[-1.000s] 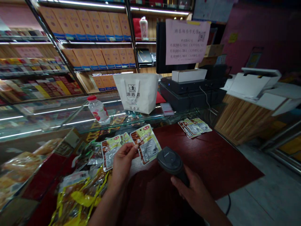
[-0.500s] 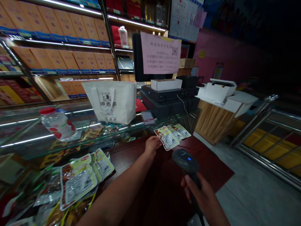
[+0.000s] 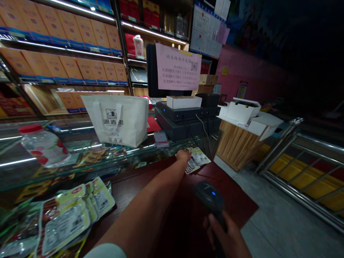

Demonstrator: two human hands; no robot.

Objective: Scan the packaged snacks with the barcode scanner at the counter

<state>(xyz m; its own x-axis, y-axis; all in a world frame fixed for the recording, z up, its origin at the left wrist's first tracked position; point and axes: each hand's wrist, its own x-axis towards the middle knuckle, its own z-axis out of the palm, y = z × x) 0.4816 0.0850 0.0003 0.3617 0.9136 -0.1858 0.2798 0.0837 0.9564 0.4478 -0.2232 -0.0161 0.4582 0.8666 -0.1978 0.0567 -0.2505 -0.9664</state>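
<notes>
Snack packets (image 3: 199, 157) lie at the worktop's (image 3: 231, 195) far right corner, just right of the nearer left hand (image 3: 183, 155), its hidden fingers' grasp unclear; the right hand (image 3: 227, 233) grips a barcode scanner (image 3: 209, 195).

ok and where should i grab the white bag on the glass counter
Probably by the looped strap on the near face of the white bag, coming from the front: the bag stands upright and that strap hangs down the face. The right hand holds the scanner, so use the left hand once it leaves the packets. The bag's contents are hidden, so its weight is unknown.
</notes>
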